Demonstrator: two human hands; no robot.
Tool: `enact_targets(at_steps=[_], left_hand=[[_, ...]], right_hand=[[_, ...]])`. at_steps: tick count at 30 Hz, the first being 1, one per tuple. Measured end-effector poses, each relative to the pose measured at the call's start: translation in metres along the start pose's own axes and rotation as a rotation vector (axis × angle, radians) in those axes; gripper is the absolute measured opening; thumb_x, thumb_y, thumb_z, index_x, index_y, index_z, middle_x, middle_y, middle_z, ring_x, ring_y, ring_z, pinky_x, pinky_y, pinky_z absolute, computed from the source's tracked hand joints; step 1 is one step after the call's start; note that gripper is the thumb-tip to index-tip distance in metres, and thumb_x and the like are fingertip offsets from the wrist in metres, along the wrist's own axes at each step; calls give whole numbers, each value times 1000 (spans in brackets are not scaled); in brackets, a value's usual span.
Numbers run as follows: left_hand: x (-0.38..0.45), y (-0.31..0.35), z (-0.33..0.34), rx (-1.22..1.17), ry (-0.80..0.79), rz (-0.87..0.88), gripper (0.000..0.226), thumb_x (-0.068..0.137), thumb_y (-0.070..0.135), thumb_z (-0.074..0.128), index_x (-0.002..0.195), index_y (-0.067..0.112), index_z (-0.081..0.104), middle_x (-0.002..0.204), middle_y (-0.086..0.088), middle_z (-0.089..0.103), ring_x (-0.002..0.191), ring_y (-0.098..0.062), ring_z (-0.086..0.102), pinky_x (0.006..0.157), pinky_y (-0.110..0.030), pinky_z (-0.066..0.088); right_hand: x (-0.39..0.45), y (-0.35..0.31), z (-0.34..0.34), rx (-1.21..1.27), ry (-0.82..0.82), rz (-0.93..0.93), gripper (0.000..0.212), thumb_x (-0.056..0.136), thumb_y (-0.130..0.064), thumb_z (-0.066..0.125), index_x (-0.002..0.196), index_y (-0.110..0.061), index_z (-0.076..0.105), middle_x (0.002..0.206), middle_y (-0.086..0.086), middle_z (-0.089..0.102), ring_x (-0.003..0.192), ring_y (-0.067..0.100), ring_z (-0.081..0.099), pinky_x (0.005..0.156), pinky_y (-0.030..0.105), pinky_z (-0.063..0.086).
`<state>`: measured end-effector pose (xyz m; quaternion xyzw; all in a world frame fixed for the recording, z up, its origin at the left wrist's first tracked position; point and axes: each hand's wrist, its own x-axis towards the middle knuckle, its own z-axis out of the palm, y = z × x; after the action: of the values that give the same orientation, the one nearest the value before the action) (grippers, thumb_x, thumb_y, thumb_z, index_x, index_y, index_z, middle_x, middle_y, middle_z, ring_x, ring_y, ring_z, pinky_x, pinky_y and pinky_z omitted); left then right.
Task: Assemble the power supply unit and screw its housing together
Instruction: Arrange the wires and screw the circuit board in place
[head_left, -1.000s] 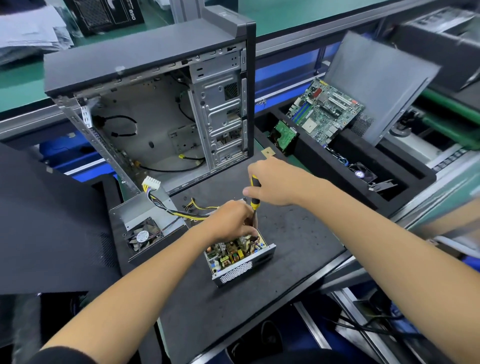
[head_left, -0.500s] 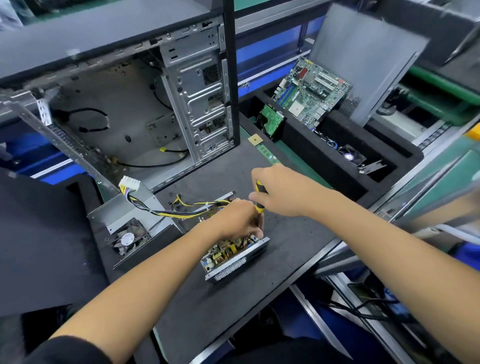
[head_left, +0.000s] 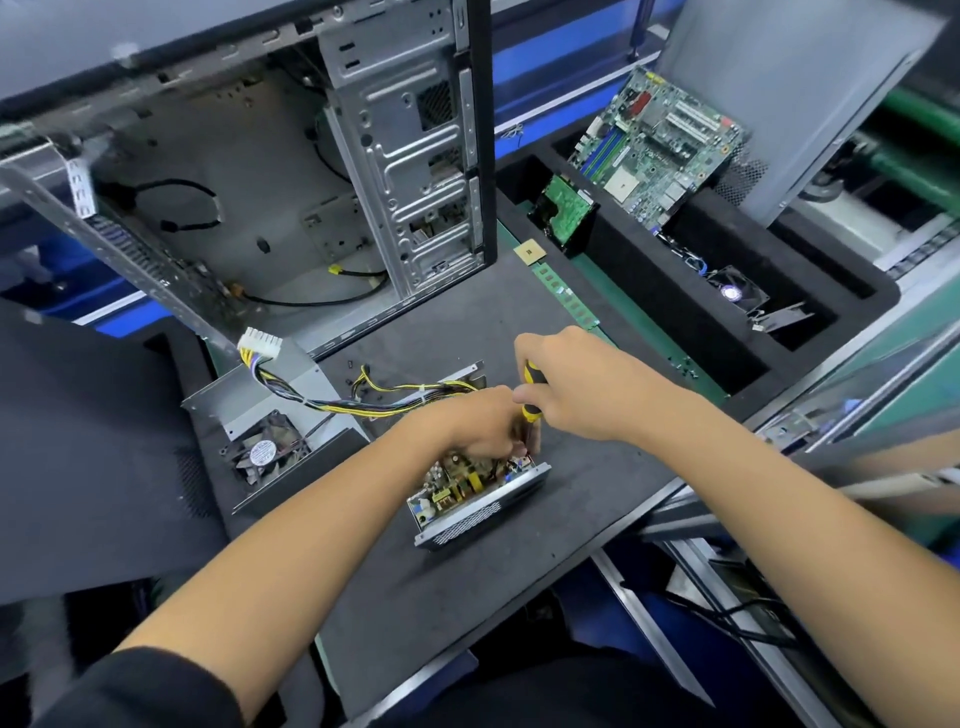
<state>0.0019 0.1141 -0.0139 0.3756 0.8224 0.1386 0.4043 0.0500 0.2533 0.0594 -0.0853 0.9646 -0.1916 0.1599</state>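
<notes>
Our right hand (head_left: 582, 387) was wrapped around the yellow-and-black screwdriver (head_left: 531, 395), holding it nearly upright with its tip down inside the open power supply unit (head_left: 475, 491). Our left hand (head_left: 478, 426) lay curled over the unit's circuit board, its fingertips bunched close around the screwdriver's shaft; we could not tell whether they pinched anything small there. The unit sat on the dark mat of the counter (head_left: 415, 597), near its front edge, with its perforated side wall facing us. A bundle of yellow and black wires (head_left: 363, 400) ran from it leftwards to a white connector (head_left: 260, 343). That connector rested on the grey housing cover (head_left: 260, 395), which lay just left of the unit with its fan (head_left: 265, 452) showing. Behind both stood the opened computer case (head_left: 311, 171). To the right, a black foam tray (head_left: 649, 291) held a motherboard (head_left: 660, 150) propped at a tilt, a smaller green board (head_left: 566, 213) and a small fan (head_left: 735, 293).
</notes>
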Motion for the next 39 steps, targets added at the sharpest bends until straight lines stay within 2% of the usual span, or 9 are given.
enact_targets(at_steps=[4,9,15,18,20,24,30,35,39], left_hand=[[-3,4,-8,17,-19,-13,44,81,0,41,103,23,71,108,1,69,98,-21,62,85,-36,52],[-4,9,-12,28,-39,-27,50,76,-3,37,103,24,70,106,-3,69,93,-27,64,79,-41,55],[-3,11,-13,11,-34,-37,48,77,-5,39,105,20,69,100,3,67,91,-21,63,78,-33,55],[-2,10,-14,19,-28,-38,43,79,-3,42,101,20,70,80,14,62,66,-2,58,54,-9,46],[0,9,-15,23,14,-43,27,85,0,49,79,20,67,66,19,51,52,5,51,43,-4,35],[2,4,-14,46,84,-13,43,87,9,58,59,34,38,63,16,43,52,-2,43,45,-9,35],[3,1,-10,22,108,-11,35,85,15,61,64,36,41,70,15,48,59,-2,46,50,-19,32],[1,0,-10,-72,132,-11,44,84,11,67,58,36,43,57,24,44,55,23,47,49,-2,34],[2,-1,-7,-86,125,4,41,85,11,66,62,37,45,65,25,48,59,26,46,52,0,34]], right_hand=[[1,1,0,9,-7,-6,24,94,-35,57,85,-16,45,80,5,55,63,21,50,49,31,31],[0,0,-2,-11,-18,9,23,94,-35,56,87,-16,46,80,5,55,61,18,47,46,30,28],[-1,-1,0,-15,-42,9,23,95,-33,55,88,-15,44,74,1,46,61,17,44,46,30,27],[-1,0,2,-13,-39,2,22,95,-33,55,88,-15,44,73,1,46,66,24,49,47,30,29],[0,1,4,-2,-47,4,22,94,-32,56,88,-15,44,72,1,45,68,26,49,47,31,30],[1,2,10,3,-60,18,21,94,-32,57,91,-15,46,71,0,44,62,18,44,46,30,26],[2,5,14,-24,-37,-11,21,93,-32,57,95,-14,47,73,2,47,72,29,50,48,32,28],[3,6,17,-38,-24,-33,20,93,-31,57,92,-16,44,70,0,43,69,28,47,46,29,24],[3,6,20,-46,-29,-44,22,94,-31,57,88,-18,39,72,1,45,71,29,48,45,29,23]])
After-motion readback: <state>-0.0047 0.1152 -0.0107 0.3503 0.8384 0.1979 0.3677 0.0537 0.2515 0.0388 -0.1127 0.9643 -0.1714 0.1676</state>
